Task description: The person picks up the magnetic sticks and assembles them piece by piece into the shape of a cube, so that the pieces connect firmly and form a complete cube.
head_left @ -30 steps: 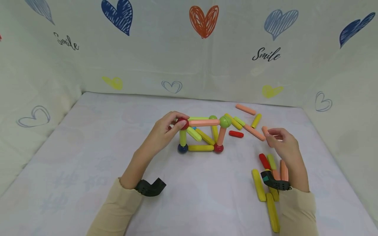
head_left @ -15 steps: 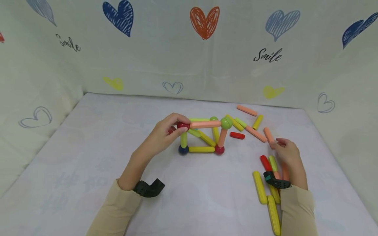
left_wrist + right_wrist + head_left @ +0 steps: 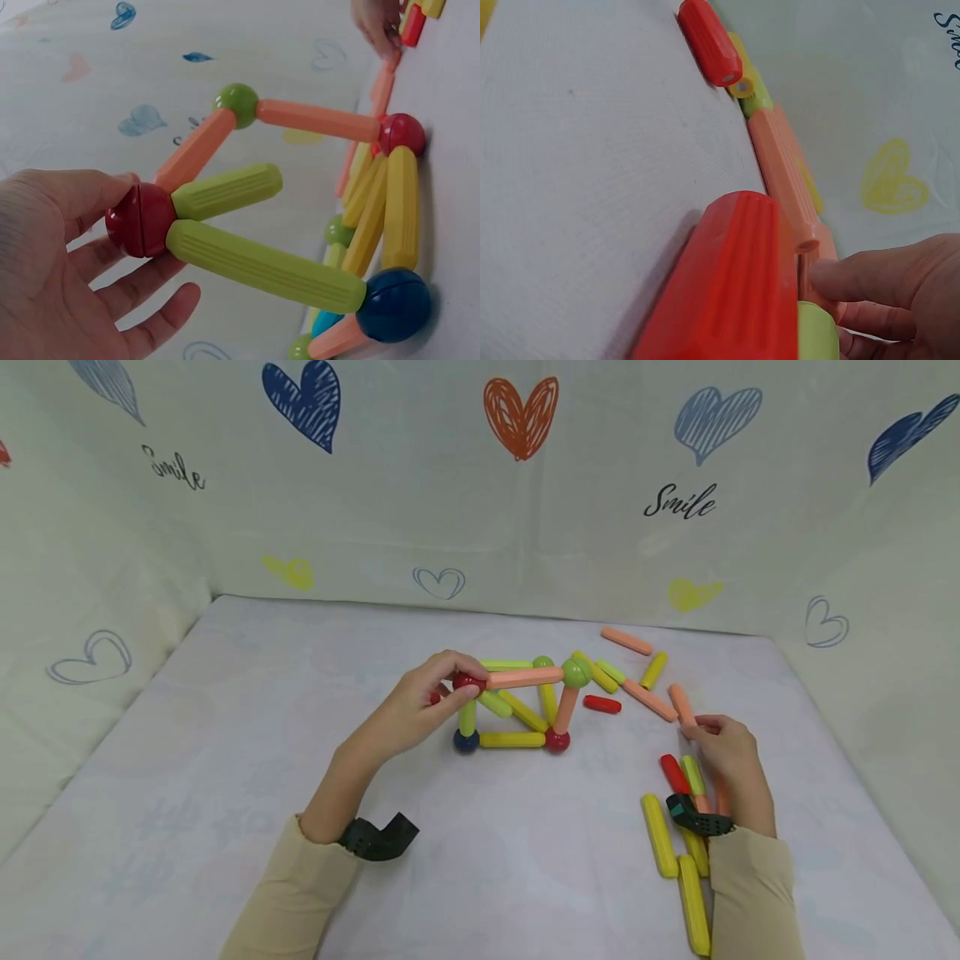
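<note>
My left hand [image 3: 420, 700] pinches a red ball [image 3: 141, 220] at the upper left corner of a frame of rods and balls. From that ball a peach rod [image 3: 525, 677] runs to a green ball [image 3: 577, 672]. A lime rod [image 3: 266, 266] leads down to a dark blue ball [image 3: 466, 741]. Another lime rod [image 3: 229, 191] sticks out from the red ball with its other end free. Farther right, my right hand [image 3: 729, 753] holds the near end of a loose peach rod [image 3: 681, 700] between thumb and fingers; that rod lies on the table.
Behind the right hand lie loose peach, lime and yellow rods, with a short red rod [image 3: 602, 704] beside the frame. Nearer me, under the right wrist, are a red rod [image 3: 674, 773] and several yellow rods [image 3: 659, 835]. A white cloth wall with hearts [image 3: 517, 527] rises behind the table.
My right hand has come toward me along the loose peach rod, from its far end to its near end. The left hand and its red ball have dipped slightly and shifted right.
</note>
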Demonstrator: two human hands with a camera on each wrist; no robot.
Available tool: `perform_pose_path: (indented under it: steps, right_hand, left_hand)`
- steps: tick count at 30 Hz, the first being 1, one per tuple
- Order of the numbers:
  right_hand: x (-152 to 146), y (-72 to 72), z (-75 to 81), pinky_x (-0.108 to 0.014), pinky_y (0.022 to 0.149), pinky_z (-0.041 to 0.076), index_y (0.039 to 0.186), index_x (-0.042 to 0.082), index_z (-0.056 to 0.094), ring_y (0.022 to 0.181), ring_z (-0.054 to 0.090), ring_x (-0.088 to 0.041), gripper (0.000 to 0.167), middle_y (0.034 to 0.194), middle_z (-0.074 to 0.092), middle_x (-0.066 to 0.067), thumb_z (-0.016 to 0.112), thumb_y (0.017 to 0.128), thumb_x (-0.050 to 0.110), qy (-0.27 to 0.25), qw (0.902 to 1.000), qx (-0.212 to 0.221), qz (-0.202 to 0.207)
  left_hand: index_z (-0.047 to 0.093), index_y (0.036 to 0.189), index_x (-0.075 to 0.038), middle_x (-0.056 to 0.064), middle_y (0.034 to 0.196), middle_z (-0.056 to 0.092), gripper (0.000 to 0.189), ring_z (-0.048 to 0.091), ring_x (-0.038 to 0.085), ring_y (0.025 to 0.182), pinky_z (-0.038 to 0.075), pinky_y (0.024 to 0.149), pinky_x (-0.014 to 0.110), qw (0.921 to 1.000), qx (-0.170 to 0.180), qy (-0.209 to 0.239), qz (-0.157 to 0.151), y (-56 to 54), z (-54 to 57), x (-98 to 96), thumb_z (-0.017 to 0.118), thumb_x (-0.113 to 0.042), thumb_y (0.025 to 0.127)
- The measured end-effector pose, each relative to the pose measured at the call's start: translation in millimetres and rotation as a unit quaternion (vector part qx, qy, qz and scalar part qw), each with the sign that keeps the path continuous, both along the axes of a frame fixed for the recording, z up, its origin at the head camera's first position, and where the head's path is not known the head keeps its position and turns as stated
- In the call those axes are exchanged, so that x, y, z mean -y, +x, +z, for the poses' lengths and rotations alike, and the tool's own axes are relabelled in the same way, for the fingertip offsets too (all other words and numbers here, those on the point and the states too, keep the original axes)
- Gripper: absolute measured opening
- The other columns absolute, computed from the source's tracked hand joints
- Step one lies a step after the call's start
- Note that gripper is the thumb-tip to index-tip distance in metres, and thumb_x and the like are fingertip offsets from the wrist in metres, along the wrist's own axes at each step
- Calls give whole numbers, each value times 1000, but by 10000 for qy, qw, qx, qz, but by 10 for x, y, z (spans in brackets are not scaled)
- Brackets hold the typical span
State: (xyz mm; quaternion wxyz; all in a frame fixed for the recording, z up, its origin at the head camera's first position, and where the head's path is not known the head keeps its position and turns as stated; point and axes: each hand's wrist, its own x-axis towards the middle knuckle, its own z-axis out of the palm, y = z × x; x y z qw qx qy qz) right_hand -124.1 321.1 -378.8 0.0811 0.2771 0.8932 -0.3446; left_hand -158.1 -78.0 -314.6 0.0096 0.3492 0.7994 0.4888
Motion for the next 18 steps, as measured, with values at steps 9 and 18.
perform_pose_path:
  steps: [9,18]
  right_hand:
    - [-21,32,32,-33,72,42,135,-16,29,92,44,-32,53,115,44,-30,35,97,20,133,9976,13,675]
    - [66,99,292,-36,72,43,137,-10,28,95,44,-33,55,118,41,-26,42,96,25,-15,9949,-507,866]
  left_hand:
    - [56,116,-12,2,108,57,22,50,14,92,48,76,35,9998,71,-205,44,-7,-3,5,54,-16,94]
    - [57,120,-13,1,113,56,25,49,13,93,45,74,31,9998,-53,-186,-15,-7,4,1,53,-16,95]
